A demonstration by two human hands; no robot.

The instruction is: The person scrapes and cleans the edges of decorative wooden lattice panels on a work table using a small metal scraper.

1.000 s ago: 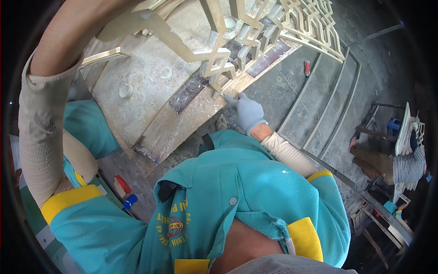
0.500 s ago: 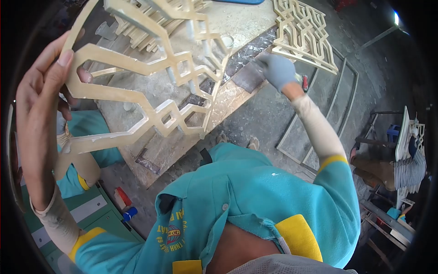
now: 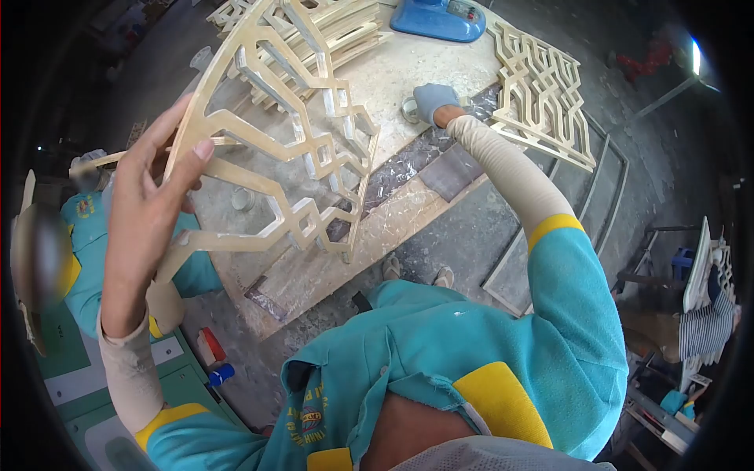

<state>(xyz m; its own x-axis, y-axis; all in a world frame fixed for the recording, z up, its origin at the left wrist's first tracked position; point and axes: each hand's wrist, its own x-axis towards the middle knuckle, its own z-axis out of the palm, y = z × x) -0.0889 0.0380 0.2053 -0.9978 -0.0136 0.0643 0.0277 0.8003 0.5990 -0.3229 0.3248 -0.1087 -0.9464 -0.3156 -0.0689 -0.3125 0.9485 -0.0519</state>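
My bare left hand [image 3: 153, 188] grips the outer curved edge of a pale wooden lattice panel [image 3: 243, 178], thumb on the near face and fingers behind. The panel is tilted up over the worktable [image 3: 448, 67], its far straight edge low near the tabletop. My right hand [image 3: 437, 104], in a grey glove, is closed beside a small clear cup [image 3: 409, 111] on the table. What its fingers hold, if anything, is hidden by the glove. A second small cup [image 3: 242, 198] shows through the panel's openings.
Stacked wooden strips [image 3: 345, 35] and a blue device [image 3: 440, 22] lie at the table's far side. Another lattice panel [image 3: 542, 94] is at the right, with a metal frame [image 3: 503, 271] below it. A co-worker in teal [image 3: 86, 243] is close on the left.
My right hand has moved up and left, from over the table's dark edge to the cup. The panel and my left hand have shifted right in view as the camera turned.
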